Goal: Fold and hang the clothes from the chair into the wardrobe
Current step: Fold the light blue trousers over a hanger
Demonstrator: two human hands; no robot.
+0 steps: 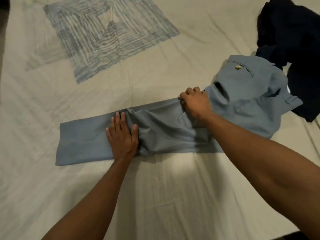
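cream bedsheet (155,187), left hand (123,135) flat on grey trousers (83,141), right hand (195,104) gripping them

Trousers (83,142): smooth matt grey-blue woven cloth; small shiny brass-coloured button (238,67). Bed sheet (173,196): creased matt cream cloth, printed blue patch. Dark garment (294,40): matt navy cloth.

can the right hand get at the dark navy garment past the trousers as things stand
Probably yes: the right hand grips the grey-blue trousers, but the dark navy garment lies uncovered just beyond, with nothing between.
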